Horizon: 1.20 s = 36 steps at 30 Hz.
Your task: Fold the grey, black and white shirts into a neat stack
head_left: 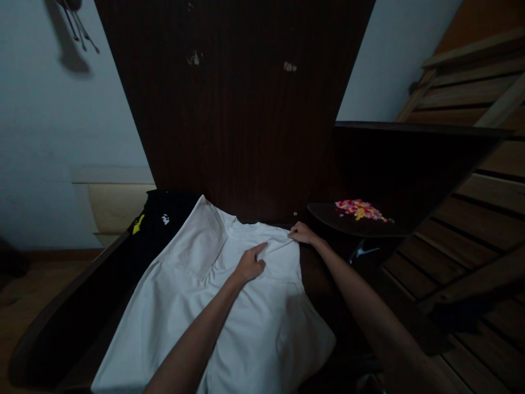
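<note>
A white shirt (246,306) lies spread over a dark wooden surface, its neckline at the far side and loose wrinkles across the front. My left hand (249,265) rests on the upper chest of the cloth, index finger stretched out and thumb apart, with nothing in its grasp. At the shirt's upper right edge, the fingers of my right hand (302,233) are pinched on the fabric. The left part of the shirt, toward the sleeve, is folded over itself. My left forearm covers some of the lower front.
Black clothing (164,219) with a yellow patch lies behind the shirt at left. A dark upright panel (241,120) rises at the back. On the right, a curved dark shelf (328,216) bears pink, red and yellow bits (361,209). A slatted wooden frame (455,230) stands beyond.
</note>
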### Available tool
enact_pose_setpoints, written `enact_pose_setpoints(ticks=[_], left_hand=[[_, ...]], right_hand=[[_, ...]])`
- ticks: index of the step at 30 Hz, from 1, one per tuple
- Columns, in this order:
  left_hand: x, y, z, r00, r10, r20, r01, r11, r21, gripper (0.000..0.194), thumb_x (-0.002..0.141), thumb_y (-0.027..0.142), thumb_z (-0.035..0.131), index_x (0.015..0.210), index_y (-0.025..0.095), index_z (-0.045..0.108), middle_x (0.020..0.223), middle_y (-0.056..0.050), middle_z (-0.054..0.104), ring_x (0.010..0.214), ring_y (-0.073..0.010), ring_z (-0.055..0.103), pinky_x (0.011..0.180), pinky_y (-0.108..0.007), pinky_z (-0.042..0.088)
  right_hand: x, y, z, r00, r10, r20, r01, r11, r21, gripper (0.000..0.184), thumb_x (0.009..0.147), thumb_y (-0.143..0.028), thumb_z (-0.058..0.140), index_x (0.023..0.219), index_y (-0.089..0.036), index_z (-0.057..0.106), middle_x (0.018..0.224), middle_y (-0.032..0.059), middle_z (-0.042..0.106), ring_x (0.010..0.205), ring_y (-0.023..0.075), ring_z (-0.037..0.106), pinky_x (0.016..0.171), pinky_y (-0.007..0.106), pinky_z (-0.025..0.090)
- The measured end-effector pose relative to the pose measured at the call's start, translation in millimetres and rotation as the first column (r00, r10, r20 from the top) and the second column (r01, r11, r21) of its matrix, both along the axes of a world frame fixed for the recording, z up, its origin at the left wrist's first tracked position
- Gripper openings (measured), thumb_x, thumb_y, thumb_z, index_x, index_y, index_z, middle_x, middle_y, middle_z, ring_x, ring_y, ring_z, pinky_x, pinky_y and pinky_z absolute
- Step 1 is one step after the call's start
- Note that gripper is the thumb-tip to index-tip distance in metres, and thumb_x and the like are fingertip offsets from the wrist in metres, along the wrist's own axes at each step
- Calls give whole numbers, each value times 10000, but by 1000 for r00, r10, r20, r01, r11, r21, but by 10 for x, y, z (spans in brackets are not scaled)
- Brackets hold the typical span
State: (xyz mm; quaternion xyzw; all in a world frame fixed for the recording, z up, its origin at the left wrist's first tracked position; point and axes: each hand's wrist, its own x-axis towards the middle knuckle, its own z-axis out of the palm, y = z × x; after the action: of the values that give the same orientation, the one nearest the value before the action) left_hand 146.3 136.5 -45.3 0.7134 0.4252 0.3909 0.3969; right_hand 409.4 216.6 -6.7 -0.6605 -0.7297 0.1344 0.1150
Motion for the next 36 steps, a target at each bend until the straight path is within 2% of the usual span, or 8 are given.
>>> enact_pose_setpoints(ticks=[4,8,12,19,23,26,31,36], left_hand=[[51,178,63,998,-36,46,40,995,-89,558,567,123,676,1118,198,708,1137,-77,707,1117,-327,612,1023,-446,439],[133,355,114,996,-47,74,53,995,-88,492,558,102,665,1039,183,731,1118,-86,717,1156,-332,600,1071,-465,399],[163,430,115,987,-137,90,142,988,-55,636,538,57,587,1156,167,688,1267,-81,652,1228,-307,555,1125,-461,331],[176,485,14,994,2,105,5,998,-65,732,534,34,621,1249,187,623,1415,-69,531,1392,-308,361,1190,-468,206],[186,511,-9,998,68,-16,-68,998,-6,656,562,40,618,1206,161,636,1391,-111,547,1366,-322,398,1175,-470,249],[189,488,4,990,106,-95,-101,993,62,534,578,51,617,1095,171,677,1320,-114,597,1315,-329,457,1147,-478,303],[174,342,53,967,83,-240,-34,979,200,342,634,68,627,945,193,694,1262,-108,628,1382,-307,361,1146,-483,286],[100,184,21,764,165,-623,86,932,352,305,874,280,537,1146,187,637,1420,-130,506,1306,-296,459,1077,-474,370]], right_hand=[[-14,10,29,998,55,43,-54,998,-18,188,750,-153,618,873,-190,755,987,71,712,974,200,607,864,270,432],[37,23,44,995,47,91,-45,999,-23,220,756,-183,635,943,-232,739,941,60,721,1067,260,569,946,397,391],[106,25,38,993,77,88,-73,996,-54,152,750,-168,628,830,-202,753,881,56,725,952,226,616,866,319,428],[179,-28,28,991,134,-13,-134,990,-32,151,779,-235,646,861,-157,746,992,62,710,895,171,632,771,215,452],[209,-34,-23,998,57,-11,-57,998,23,130,818,-194,599,864,-168,718,909,42,699,856,160,623,768,220,443],[205,-35,-74,1000,-16,1,15,997,71,192,843,-156,547,972,-176,688,970,57,675,943,175,600,819,240,429],[70,-154,-79,996,-83,40,72,973,221,326,789,-106,581,1102,-173,644,1117,108,573,1067,210,529,909,281,396],[-215,-613,-1,990,124,-70,-100,955,280,282,794,-295,643,1050,-177,637,1041,76,567,981,214,545,893,335,433]])
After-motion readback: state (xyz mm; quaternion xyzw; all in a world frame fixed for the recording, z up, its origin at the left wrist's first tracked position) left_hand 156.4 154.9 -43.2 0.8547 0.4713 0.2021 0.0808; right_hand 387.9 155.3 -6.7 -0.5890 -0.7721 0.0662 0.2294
